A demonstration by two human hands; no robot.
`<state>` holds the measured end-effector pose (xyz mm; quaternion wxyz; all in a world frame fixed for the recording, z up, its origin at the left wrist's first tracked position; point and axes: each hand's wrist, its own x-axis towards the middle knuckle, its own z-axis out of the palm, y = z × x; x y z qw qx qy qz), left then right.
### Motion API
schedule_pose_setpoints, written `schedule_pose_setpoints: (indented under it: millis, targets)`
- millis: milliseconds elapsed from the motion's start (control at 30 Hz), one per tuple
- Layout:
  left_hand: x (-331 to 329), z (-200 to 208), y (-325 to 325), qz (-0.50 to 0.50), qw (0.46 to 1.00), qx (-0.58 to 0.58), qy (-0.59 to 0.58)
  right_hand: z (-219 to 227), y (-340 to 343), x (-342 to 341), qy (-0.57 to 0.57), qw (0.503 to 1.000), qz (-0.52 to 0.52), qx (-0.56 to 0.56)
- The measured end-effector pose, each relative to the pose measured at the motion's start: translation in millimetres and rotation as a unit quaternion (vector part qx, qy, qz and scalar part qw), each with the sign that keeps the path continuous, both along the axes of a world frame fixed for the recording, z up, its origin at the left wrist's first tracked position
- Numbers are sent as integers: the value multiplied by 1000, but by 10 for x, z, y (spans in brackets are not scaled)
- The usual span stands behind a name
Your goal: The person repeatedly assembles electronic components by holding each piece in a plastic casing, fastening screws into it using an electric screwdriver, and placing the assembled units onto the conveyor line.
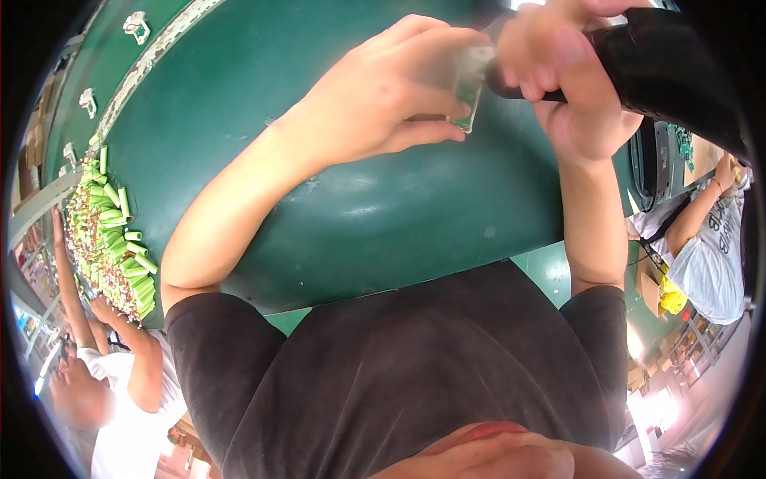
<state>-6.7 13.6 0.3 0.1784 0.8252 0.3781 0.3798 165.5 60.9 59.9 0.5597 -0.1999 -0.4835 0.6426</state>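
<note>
Near the top centre, my left hand (391, 92) is closed around a small clear rectangular plastic piece (471, 88), gripping it by its edges between thumb and fingers. Green shows through the piece. Close beside it, at the upper right, my right hand (570, 84) wraps round a thick black tool (670, 68) with a rounded body. That tool's near end points toward the clear piece, and its exact kind cannot be made out. Both hands are raised above the green table mat (383, 207).
Many bright green cylinders with wires (116, 231) lie heaped at the left. White metal fittings (136, 28) stand beyond a pale rail. At the right are a black case (650, 164) and small green boards (684, 144). Co-workers sit at the left (132, 375) and right (710, 247).
</note>
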Motion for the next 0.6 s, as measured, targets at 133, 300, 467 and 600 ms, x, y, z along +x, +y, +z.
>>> schedule_pose_setpoints:
  millis: [133, 300, 467, 600]
  targets:
    - [-17, 35, -8, 2, 1000, 3, 12, 61, -97, -26, -65, 998, -1, 21]
    - [8, 74, -57, 17, 999, 11, 27, 7, 32, 46, 15, 1000, 18, 5]
    - [-339, 351, 152, 84, 988, -8, 128, 111, 8, 80, -9, 1000, -21, 10]
    - [-1253, 821, 403, 275, 949, -28, 153, 101, 34, 72, -135, 987, 54, 71]
